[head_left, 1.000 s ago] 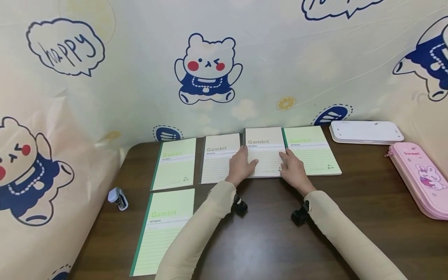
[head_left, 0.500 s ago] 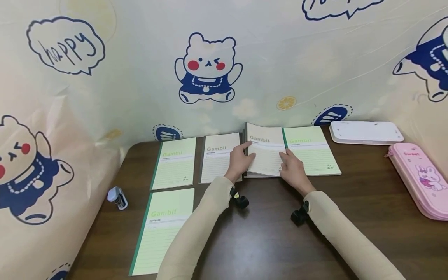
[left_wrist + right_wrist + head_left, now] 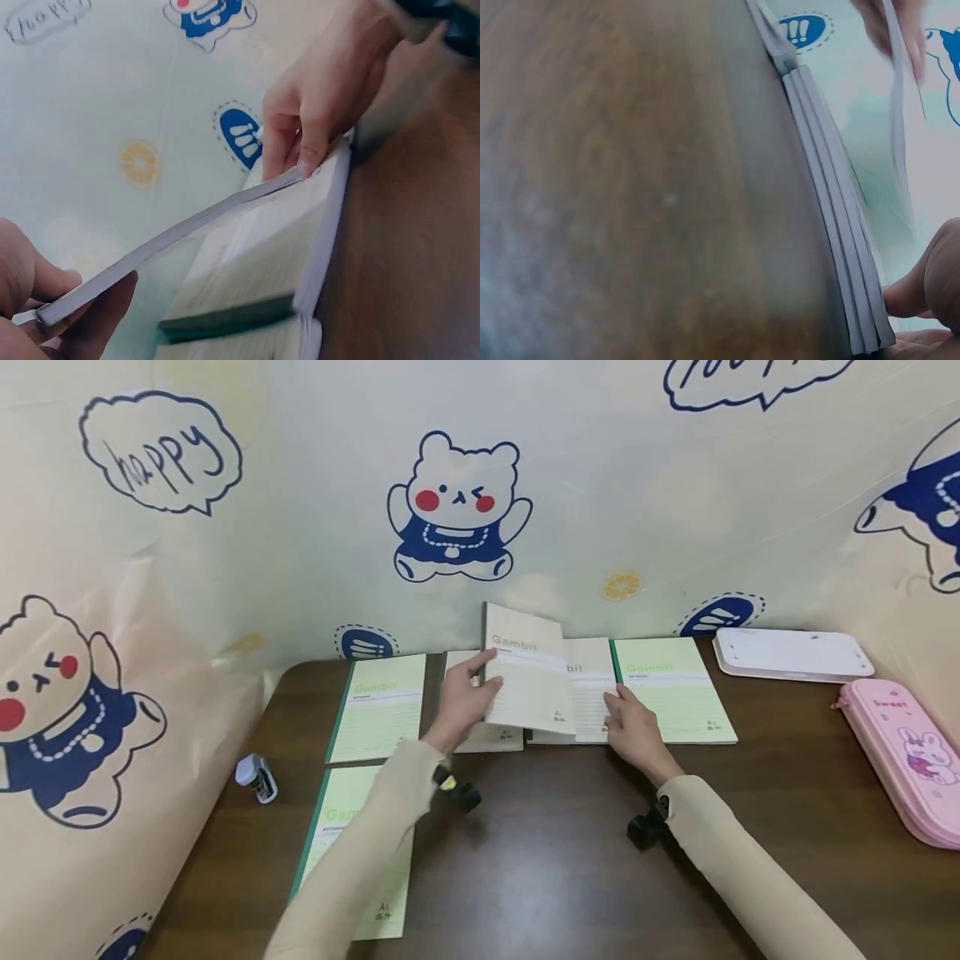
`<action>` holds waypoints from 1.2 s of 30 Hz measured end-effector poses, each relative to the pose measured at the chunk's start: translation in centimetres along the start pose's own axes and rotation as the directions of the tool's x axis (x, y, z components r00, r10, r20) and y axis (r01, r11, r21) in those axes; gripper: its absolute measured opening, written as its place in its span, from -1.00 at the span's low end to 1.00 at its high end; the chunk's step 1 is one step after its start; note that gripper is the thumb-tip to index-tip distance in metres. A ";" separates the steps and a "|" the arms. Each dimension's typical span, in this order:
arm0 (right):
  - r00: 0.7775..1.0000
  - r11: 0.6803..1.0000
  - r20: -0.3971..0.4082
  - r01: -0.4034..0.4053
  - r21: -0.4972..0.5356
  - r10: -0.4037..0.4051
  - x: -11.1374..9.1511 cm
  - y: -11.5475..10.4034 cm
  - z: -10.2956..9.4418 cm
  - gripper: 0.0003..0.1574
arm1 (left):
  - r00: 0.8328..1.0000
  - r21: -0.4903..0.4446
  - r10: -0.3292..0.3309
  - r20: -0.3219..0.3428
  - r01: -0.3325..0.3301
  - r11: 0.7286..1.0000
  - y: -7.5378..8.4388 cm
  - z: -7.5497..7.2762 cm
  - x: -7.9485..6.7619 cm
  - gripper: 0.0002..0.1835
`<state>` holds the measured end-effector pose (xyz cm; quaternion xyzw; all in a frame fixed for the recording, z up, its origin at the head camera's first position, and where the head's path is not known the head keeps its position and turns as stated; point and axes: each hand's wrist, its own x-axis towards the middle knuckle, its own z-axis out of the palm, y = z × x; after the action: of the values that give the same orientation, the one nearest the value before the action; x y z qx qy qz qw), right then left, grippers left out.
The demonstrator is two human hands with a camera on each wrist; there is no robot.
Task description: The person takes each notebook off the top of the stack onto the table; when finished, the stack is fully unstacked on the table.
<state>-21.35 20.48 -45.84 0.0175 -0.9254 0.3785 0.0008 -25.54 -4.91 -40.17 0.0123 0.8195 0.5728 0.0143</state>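
Note:
In the head view my left hand [image 3: 461, 700] pinches the left edge of a grey-white notebook [image 3: 525, 672] marked "Gambit", raised and tilted. The left wrist view shows its thumb and fingers on either side of the edge. Under the raised notebook lies a stack of like notebooks [image 3: 592, 689], whose page edges [image 3: 829, 202] show in the right wrist view. My right hand [image 3: 633, 727] touches the stack near its right edge, beside a green notebook [image 3: 675, 693]. Another grey-white notebook [image 3: 495, 742] lies to the left, partly covered by the left hand and the raised one.
Two green notebooks stand at the left, one far [image 3: 378, 706] and one near [image 3: 386, 885], the near one partly behind my sleeve. A small bottle-like item [image 3: 257, 778] is at far left. A white case [image 3: 793, 653] and a pink pencil case [image 3: 900, 760] lie right.
My left hand has lifted the top grey-white notebook off its stack and moved left with it, uncovering the one below. The right hand has stayed at the stack's right edge.

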 end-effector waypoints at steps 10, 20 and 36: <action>0.999 0.999 -0.027 0.031 -0.012 -0.031 -0.5 1.0 -0.7 -0.43 | 0.988 -0.098 -0.155 0.006 0.155 0.983 -3.2 -5.9 -15.9 -0.43; 0.999 0.999 -0.031 0.024 -0.027 -0.025 -0.3 1.5 -0.8 -0.42 | 0.999 0.223 -0.030 -0.010 0.032 0.974 -6.3 -4.5 -21.5 -0.43; 0.998 0.998 -0.022 0.054 -0.015 -0.054 0.0 0.6 0.0 -0.43 | 0.949 0.747 0.227 0.220 -0.313 0.586 -4.7 -4.6 -19.3 -0.73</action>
<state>-21.40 20.91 -46.24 0.0383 -0.9273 0.3718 0.0215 -6.44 -11.50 -42.83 0.1704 0.9717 0.1593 -0.0380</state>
